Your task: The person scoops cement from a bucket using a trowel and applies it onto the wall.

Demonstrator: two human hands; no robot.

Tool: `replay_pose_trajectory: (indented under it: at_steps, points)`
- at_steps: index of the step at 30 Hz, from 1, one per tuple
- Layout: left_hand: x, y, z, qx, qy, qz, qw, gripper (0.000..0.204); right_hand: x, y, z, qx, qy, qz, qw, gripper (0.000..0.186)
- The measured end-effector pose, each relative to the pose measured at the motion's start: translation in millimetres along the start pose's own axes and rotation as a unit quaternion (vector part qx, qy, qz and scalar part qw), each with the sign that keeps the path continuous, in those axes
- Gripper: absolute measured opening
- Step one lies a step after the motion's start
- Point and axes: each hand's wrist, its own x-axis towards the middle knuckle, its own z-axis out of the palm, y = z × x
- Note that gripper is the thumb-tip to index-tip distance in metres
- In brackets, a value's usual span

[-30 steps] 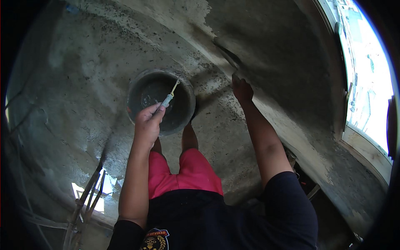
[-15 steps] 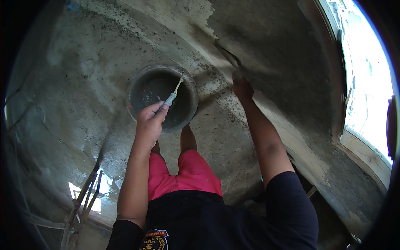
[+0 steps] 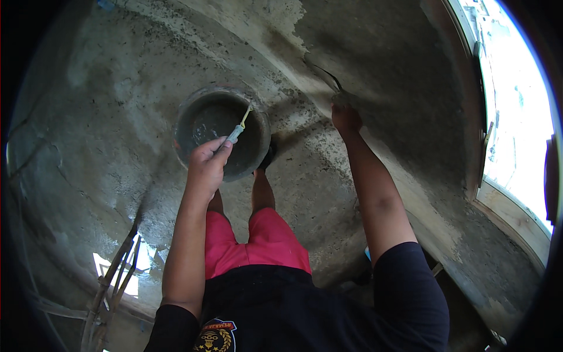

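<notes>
My left hand point(image 3: 206, 161) is closed around the pale grip of a round grey bucket point(image 3: 263, 138), whose yellowish handle end reaches the far rim. Inside the bucket is a wet, shiny grey bottom layer; I cannot tell how deep it is. Out to the right, my right hand point(image 3: 347, 119) is closed on a trowel, its dark thin blade point(image 3: 329, 75) seen nearly edge-on against the grey wall point(image 3: 381, 64). The trowel's handle is hidden in my fist.
Wooden poles point(image 3: 111, 281) stand at lower left beside a bright patch of light. A bright window opening with a wooden frame point(image 3: 504, 211) lies at the right. The rough concrete floor point(image 3: 117, 146) spreads to the left, with a small bluish thing point(image 3: 105, 5) at its far end.
My left hand and the bucket have shifted slightly left and away from me, uncovering part of my foot. My right hand has moved a little right, and the trowel blade now shows thinner.
</notes>
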Motion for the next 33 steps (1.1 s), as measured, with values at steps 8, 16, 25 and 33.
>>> replay_pose_trajectory:
  at_steps: [8,16,25,33]
  points:
    - [-10,-5,-2,-0.021,0.007,-0.007,1.000,0.025,-49,16,25,-0.003,-0.083,0.046,0.995,0.063]
    - [-28,11,-6,-0.016,0.003,-0.013,1.000,0.023,-11,22,-3,0.008,0.024,0.043,0.999,0.069]
    - [-34,50,-20,0.018,-0.047,0.008,0.999,0.023,-204,84,36,0.354,-0.098,0.250,0.896,0.051]
    - [-31,85,-19,0.117,-0.146,0.034,0.982,0.020,-324,38,-14,0.469,-0.055,0.058,0.880,0.031]
